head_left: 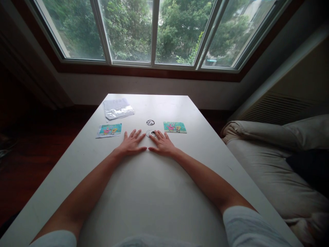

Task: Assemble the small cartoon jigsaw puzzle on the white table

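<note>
Both my hands lie flat, palm down, on a white table (154, 192). My left hand (130, 143) has its fingers spread and holds nothing. My right hand (162, 144) is flat too, its fingertips touching a small round silvery lid (150, 133). A second round piece (150, 122) lies just beyond it. A colourful cartoon puzzle picture (174, 127) lies right of my right hand. A similar cartoon picture sheet (109, 130) lies left of my left hand.
A clear plastic bag on paper (117, 108) rests at the table's far left. A beige sofa (269, 161) stands along the right side of the table. A wide window (154, 31) with trees outside fills the far wall. Dark floor lies left.
</note>
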Demonstrator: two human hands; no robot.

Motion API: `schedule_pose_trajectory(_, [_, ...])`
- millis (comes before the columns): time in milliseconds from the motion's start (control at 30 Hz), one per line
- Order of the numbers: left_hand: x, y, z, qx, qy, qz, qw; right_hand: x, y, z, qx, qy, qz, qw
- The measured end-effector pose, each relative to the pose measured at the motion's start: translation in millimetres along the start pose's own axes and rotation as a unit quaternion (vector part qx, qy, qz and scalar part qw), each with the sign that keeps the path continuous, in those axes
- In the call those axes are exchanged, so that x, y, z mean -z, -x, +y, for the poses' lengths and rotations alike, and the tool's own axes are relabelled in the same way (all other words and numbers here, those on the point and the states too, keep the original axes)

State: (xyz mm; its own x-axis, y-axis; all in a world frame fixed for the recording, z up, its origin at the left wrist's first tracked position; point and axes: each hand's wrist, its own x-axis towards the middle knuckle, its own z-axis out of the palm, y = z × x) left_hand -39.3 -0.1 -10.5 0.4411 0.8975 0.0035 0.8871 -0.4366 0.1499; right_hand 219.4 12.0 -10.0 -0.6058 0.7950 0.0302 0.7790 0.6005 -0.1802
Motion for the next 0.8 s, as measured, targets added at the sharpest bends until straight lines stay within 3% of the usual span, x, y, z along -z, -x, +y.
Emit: schedule_pose_trajectory(800, [8.8,5.9,7.6,-0.011,-0.033,0.005,0.999,9.7,2.7,-4.1,-0.024,0.009,-0.017,1.0])
